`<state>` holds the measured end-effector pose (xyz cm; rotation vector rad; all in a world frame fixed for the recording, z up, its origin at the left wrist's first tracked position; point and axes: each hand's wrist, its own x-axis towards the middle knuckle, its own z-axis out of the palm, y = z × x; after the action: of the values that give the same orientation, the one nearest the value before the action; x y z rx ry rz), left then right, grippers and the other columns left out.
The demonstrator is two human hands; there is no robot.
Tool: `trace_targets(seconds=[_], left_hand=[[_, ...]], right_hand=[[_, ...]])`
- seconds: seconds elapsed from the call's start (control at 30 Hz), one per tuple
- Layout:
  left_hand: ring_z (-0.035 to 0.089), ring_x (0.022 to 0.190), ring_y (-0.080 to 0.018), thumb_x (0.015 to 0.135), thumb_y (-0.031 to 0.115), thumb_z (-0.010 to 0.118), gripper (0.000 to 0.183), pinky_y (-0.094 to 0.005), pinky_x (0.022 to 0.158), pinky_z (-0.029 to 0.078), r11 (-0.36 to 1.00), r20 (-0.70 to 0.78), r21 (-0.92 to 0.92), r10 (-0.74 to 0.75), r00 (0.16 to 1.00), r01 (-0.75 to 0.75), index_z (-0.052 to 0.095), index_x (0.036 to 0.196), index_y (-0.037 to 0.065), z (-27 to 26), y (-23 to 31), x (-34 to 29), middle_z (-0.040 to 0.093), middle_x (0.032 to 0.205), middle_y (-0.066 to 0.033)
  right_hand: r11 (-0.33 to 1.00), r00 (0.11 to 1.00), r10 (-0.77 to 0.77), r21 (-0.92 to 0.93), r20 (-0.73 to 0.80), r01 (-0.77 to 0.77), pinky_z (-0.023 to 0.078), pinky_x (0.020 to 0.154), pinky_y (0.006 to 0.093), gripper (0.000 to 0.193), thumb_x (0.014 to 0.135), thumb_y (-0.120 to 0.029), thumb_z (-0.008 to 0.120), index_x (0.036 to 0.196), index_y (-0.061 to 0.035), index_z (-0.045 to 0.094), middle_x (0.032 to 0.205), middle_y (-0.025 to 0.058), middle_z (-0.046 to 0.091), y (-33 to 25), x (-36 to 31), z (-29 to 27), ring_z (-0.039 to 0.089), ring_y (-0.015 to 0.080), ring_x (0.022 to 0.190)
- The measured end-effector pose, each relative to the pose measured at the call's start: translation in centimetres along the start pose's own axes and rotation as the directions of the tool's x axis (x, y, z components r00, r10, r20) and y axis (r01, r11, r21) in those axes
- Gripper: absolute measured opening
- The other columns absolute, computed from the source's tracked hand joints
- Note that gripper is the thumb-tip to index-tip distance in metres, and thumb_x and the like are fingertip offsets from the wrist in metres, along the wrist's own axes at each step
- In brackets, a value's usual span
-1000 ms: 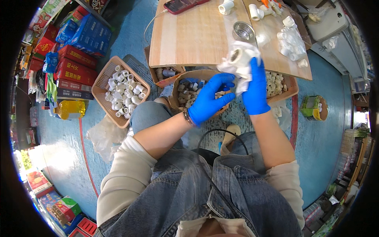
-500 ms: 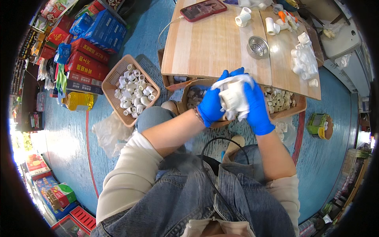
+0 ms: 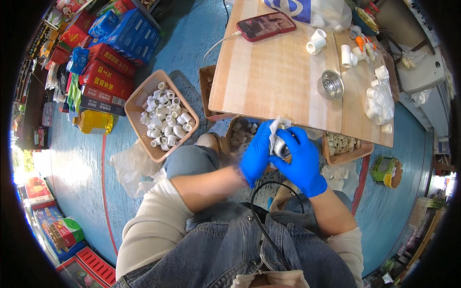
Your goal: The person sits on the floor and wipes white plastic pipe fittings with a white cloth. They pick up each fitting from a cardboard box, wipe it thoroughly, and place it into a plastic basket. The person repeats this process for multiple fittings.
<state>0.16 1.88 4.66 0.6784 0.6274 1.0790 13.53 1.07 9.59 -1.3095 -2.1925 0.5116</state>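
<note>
Both hands wear blue gloves and meet just off the table's front edge. My left hand (image 3: 256, 157) is closed on a crumpled white cloth (image 3: 275, 130). The fingers of my right hand (image 3: 303, 162) curl round a white pipe fitting (image 3: 283, 150), whose dark round opening shows between the hands. The cloth lies against the fitting, and much of both is hidden by the gloves. Below the hands stands a box of pipe fittings (image 3: 240, 137), partly covered by my left hand.
The wooden table (image 3: 269, 72) bears a metal bowl (image 3: 331, 85), a phone (image 3: 266, 26) on a cable, loose white fittings (image 3: 316, 42) and a bagged bundle of fittings (image 3: 379, 103). A basket of fittings (image 3: 161, 117) stands at left, another basket (image 3: 343, 146) under the table's right side.
My hands have come down and nearer my body, off the table edge. The cloth no longer covers the front of the fitting, and its opening now shows. The view has shifted slightly.
</note>
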Motion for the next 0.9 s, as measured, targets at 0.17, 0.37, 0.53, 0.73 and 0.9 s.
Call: trace_targets(seconds=[0.17, 0.37, 0.53, 0.73, 0.9], left_hand=[[0.036, 0.120, -0.0234, 0.093, 0.017, 0.041, 0.045, -0.0336, 0.102, 0.027, 0.922, -0.025, 0.290, 0.274, 0.961, -0.255, 0.031, 0.135, 0.005, 0.4, 1.1, -0.7, 0.036, 0.131, -0.0142], [0.027, 0.129, -0.0303, 0.087, 0.012, 0.043, 0.049, -0.0383, 0.106, 0.021, 0.492, 0.259, 0.718, 0.467, 0.845, -0.492, 0.033, 0.134, 0.003, -0.2, 1.0, 0.1, 0.028, 0.138, -0.0168], [0.039, 0.116, -0.0209, 0.094, 0.017, 0.037, 0.046, -0.0325, 0.100, 0.029, 0.885, 0.060, 0.321, 0.337, 0.940, -0.338, 0.027, 0.137, 0.004, 0.6, 0.2, -0.3, 0.039, 0.128, -0.0128], [0.056, 0.093, -0.0149, 0.095, 0.034, 0.036, 0.039, -0.0285, 0.081, 0.047, 0.885, 0.176, -0.346, -0.264, 0.948, 0.311, 0.046, 0.119, 0.005, -1.8, 0.8, 1.2, 0.057, 0.105, -0.0088], [0.057, 0.093, -0.0191, 0.092, 0.034, 0.041, 0.038, -0.0305, 0.082, 0.047, 0.764, 0.359, -0.576, -0.081, 0.930, 0.289, 0.049, 0.114, 0.004, -2.2, -0.6, 1.5, 0.058, 0.104, -0.0104]], right_hand=[[0.870, 0.960, 0.273, 0.442, -0.060, -0.220, 0.048, 0.069, 0.0300, 0.050, 0.081, -0.026, 0.062, 0.122, -0.0036, 0.046, 0.105, 0.0147, 0.056, 1.4, 0.1, 1.1, 0.060, 0.0251, 0.079], [0.474, 0.875, 0.459, 0.792, 0.151, -0.385, 0.045, 0.079, 0.0324, 0.048, 0.088, -0.025, 0.053, 0.126, -0.0012, 0.036, 0.110, 0.0146, 0.053, 1.0, -0.4, 1.6, 0.054, 0.0208, 0.097], [0.879, 0.954, 0.296, 0.409, -0.058, -0.247, 0.047, 0.070, 0.0347, 0.044, 0.081, -0.021, 0.061, 0.116, -0.0009, 0.042, 0.100, 0.0171, 0.054, 0.5, -0.6, 2.0, 0.059, 0.0287, 0.084], [0.980, 0.986, 0.166, 0.111, -0.019, -0.163, 0.046, 0.064, 0.0379, 0.050, 0.076, -0.028, 0.066, 0.112, -0.0011, 0.045, 0.095, 0.0176, 0.053, 0.2, -1.7, 2.3, 0.057, 0.0333, 0.079], [0.999, 0.990, 0.022, 0.040, -0.137, -0.016, 0.046, 0.065, 0.0397, 0.052, 0.074, -0.031, 0.067, 0.111, -0.0016, 0.046, 0.097, 0.0180, 0.054, 0.8, -1.8, 2.7, 0.057, 0.0353, 0.080]])
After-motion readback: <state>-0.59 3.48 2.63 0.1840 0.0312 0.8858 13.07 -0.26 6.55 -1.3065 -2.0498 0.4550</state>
